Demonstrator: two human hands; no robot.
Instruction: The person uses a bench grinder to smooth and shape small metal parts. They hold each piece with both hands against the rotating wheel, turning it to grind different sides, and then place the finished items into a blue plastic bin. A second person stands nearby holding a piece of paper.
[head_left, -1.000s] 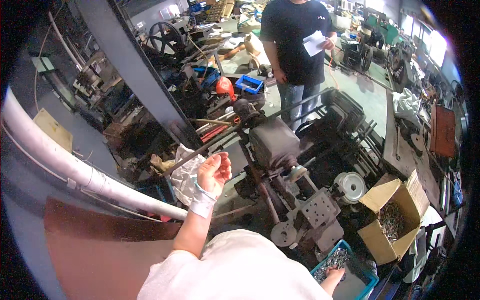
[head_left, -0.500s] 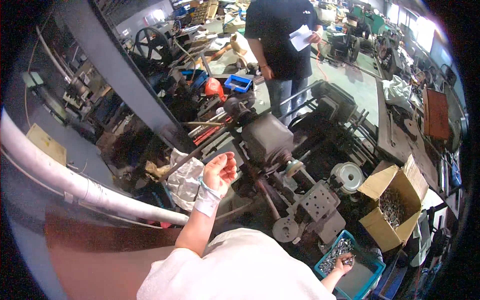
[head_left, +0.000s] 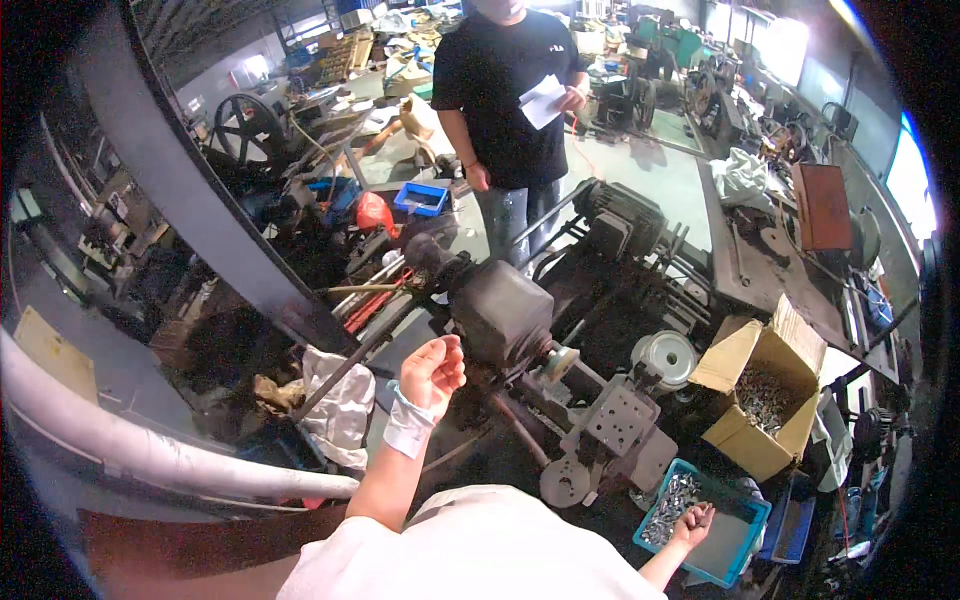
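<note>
Head view looks down on a dirty, oil-dark machine (head_left: 500, 315) in a crowded workshop, with the person's own two arms coming up from the lower edge. Their left hand (head_left: 433, 372), a white band around its wrist, hovers palm-up with the fingers loosely curled just beside the machine's dark housing; it holds nothing that can be seen. Their right hand (head_left: 694, 522) is down in a blue plastic bin (head_left: 745, 545), fingers drawn narrow over a heap of small bright metal parts (head_left: 672, 497); whether any are already pinched between the fingertips is too small to tell. Those parts look like short steel pieces: each one light, hard and stiff, probably oily and apt to slip, so a pinch of a few between thumb and fingertips should serve better than a scoop. Just behind the bin stands an open cardboard box (head_left: 755, 385) holding more of the same. A pale cloth (head_left: 338, 405) lies to the left of the machine, near a long white pipe (head_left: 140, 450). Farther off, another person in a black shirt (head_left: 505, 90) stands holding a sheet of paper (head_left: 545, 100).
</note>
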